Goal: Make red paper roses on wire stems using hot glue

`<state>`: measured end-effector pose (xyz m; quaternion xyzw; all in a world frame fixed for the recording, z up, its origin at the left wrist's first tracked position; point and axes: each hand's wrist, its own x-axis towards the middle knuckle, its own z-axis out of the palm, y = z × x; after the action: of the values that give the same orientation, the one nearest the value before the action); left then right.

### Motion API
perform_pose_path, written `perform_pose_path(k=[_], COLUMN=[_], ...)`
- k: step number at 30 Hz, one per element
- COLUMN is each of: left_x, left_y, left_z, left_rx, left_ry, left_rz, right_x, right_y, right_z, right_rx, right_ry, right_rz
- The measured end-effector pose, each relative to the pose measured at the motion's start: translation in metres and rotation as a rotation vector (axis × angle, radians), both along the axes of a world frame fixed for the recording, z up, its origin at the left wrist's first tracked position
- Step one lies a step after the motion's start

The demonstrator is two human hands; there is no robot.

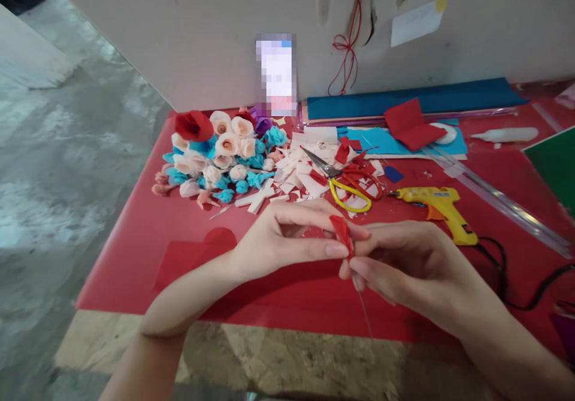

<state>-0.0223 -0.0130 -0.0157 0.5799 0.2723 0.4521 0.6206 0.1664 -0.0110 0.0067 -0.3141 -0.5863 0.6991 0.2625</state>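
A small rolled red crepe-paper bud (342, 232) on a thin wire stem (365, 310) is between my hands, above the table's front part. My left hand (287, 236) pinches the bud's side between thumb and fingers. With thumb and fingers closed, my right hand (411, 263) grips the bud's base where the wire comes out; the wire slants down below the fingers. Just beyond my hands lie scissors with yellow handles (350, 196). A yellow glue gun (438, 206) rests on its side behind my right hand.
Paper flowers (229, 143) in white, blue, red and purple are heaped at back left, beside paper scraps (299, 170). Red paper (193, 263) lies by my left forearm. Folded red paper (413, 125), a white glue bottle (507, 135) and a black cord (534, 296) are at right.
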Motion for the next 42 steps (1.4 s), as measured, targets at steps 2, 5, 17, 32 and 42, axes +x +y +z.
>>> perform_pose_path(k=[2, 5, 17, 32, 42], left_x=[0.001, 0.003, 0.005, 0.004, 0.004], left_y=[0.0, 0.0, -0.005, -0.004, -0.004], left_z=[0.0, 0.0, 0.006, 0.003, 0.001], left_rx=[0.003, 0.023, 0.292, 0.254, 0.11], left_ry=[-0.018, -0.046, 0.194, 0.097, 0.063], left_rz=[0.019, 0.054, 0.273, 0.251, 0.255], right_x=[0.0, 0.0, -0.013, -0.011, -0.012], right_y=[-0.001, -0.002, -0.007, -0.006, -0.001], right_z=[0.002, 0.003, -0.002, -0.004, -0.005], right_rx=[0.037, 0.124, 0.36, 0.525, 0.525], right_ry=[-0.016, -0.048, -0.088, -0.12, -0.077], right_rz=[-0.018, -0.071, -0.244, -0.248, -0.271])
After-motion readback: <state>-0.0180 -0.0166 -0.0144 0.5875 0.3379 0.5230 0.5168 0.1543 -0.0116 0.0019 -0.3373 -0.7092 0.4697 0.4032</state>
